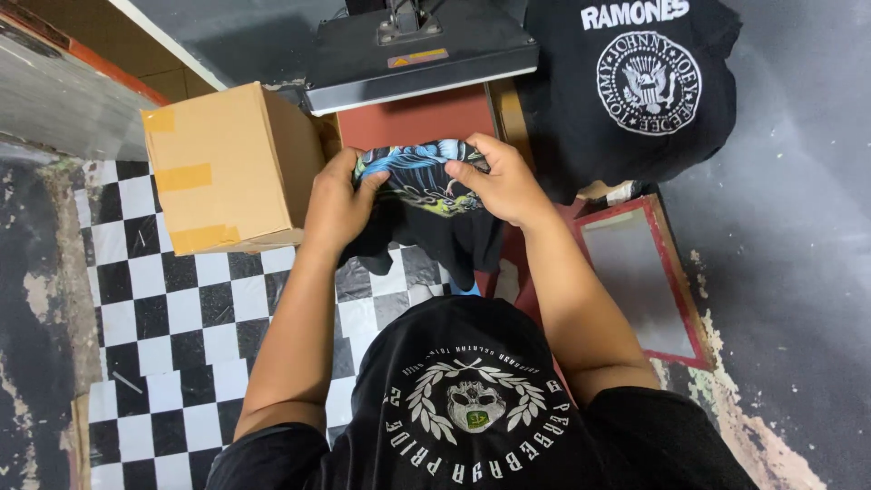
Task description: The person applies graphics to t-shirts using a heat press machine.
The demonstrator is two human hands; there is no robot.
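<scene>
**Mia:** Fingers (467, 168) of the right hand (504, 186) were curled shut on the top edge of the black shirt (426, 204), the one with the blue and yellow picture on it.

**Sam:** And the other hand?

**Mia:** The left hand (334, 201) pinched the same edge, over at the left end. Both hands were closed on the cloth. The shirt was right between them, so no hand was nearer than the other.

**Sam:** Which way did the shirt run?

**Mia:** Its top edge ran left to right, from one hand to the other. The rest of it hung down toward the person, bunched up a bit.

**Sam:** Where was it?

**Mia:** It was held up at the near edge of the red pad (417, 120) of the heat press (417, 45). The pad lay just past the fingers, on the far side. The grey top plate was lifted above it.

**Sam:** What else was around?

**Mia:** A brown cardboard box (227, 168) stood just left of the left hand. It was taped shut, so I could not tell what was in it. Another black shirt (635, 91) with a round white print lay far right on the bench (789, 227). A flat sheet with a red rim (635, 272) lay to the right of the right arm. The floor (154, 299) had black and white squares.
</scene>
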